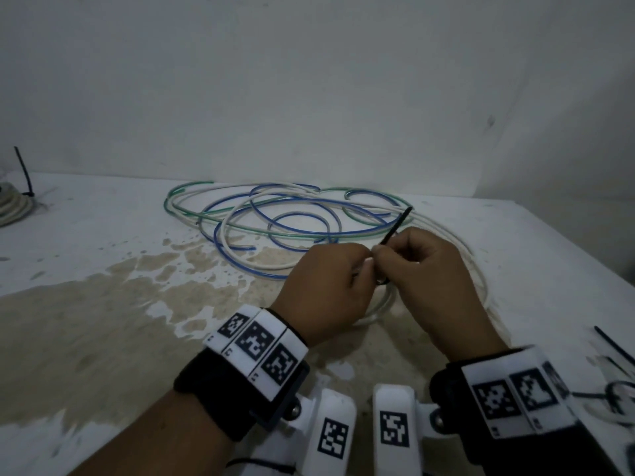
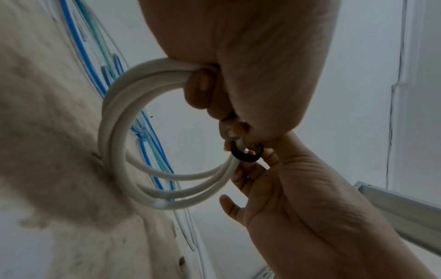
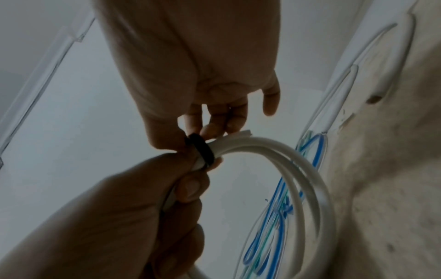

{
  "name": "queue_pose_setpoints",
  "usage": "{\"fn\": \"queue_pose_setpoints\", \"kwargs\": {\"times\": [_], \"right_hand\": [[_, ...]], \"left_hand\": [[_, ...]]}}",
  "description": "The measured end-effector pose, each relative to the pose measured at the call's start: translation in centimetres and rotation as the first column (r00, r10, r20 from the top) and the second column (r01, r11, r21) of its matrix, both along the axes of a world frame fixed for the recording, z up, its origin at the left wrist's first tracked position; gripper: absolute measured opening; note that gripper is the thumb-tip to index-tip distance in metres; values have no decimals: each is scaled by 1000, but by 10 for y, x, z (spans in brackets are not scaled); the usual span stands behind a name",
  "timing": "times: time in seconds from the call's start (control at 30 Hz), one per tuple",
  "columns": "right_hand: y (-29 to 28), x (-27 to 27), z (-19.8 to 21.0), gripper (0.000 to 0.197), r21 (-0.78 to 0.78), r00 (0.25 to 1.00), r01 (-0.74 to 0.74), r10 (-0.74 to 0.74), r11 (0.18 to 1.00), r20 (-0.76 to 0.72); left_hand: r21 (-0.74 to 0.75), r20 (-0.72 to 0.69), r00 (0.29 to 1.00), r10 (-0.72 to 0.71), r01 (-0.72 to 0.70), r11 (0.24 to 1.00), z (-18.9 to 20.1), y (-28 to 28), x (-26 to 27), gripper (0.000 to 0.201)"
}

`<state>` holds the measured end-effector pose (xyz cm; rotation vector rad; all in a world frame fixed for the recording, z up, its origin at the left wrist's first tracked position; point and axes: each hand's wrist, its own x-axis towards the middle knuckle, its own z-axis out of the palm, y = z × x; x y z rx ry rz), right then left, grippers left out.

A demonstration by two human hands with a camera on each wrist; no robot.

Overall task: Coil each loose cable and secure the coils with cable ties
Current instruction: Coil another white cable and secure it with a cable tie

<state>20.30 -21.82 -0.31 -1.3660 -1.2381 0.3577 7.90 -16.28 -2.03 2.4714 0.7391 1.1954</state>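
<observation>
Coil already tied point(image 1: 13, 204) sits at the table's point(image 1: 103, 235) far left edge, a black tie tail standing up from it. Loose blue, green and white cables point(image 1: 275, 214) sprawl across the middle. Your left hand point(image 1: 330, 290) grips the white coil point(image 2: 124, 151) in a closed fist, above the stained tabletop. Your right hand point(image 1: 426, 280) pinches the black cable tie point(image 1: 395, 231) looped around that coil, its tail pointing up and away. Spare ties point(image 1: 615, 345) lie at the far right
</observation>
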Motion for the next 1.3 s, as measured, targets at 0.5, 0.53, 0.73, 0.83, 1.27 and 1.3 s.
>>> {"fn": "queue_pose_setpoints", "kwargs": {"times": [0.5, 0.53, 0.73, 0.83, 1.27, 1.3], "right_hand": [[2, 5, -5, 11, 120, 961, 164, -186, 979, 204], [2, 4, -5, 11, 119, 963, 158, -179, 980, 201], [-2, 2, -1, 16, 115, 964, 150, -172, 982, 206], [-3, 4, 0, 18, 114, 958, 139, -163, 984, 235], [-10, 10, 14, 17, 230, 991, 54, -81, 972, 110], [-10, 10, 13, 15, 181, 996, 17, -32, 983, 80]], "left_hand": [[-570, 206, 976, -72, 180, 801, 11, -5, 3, 19], [-542, 193, 979, -70, 166, 824, 10, -5, 3, 18], [-437, 181, 982, -54, 129, 890, 8, -8, 3, 12], [-430, 202, 978, -59, 143, 891, 11, -11, 3, 6], [-453, 209, 975, -69, 160, 877, 13, -12, 3, 2], [-477, 204, 976, -77, 168, 863, 11, -11, 3, 4]]}}
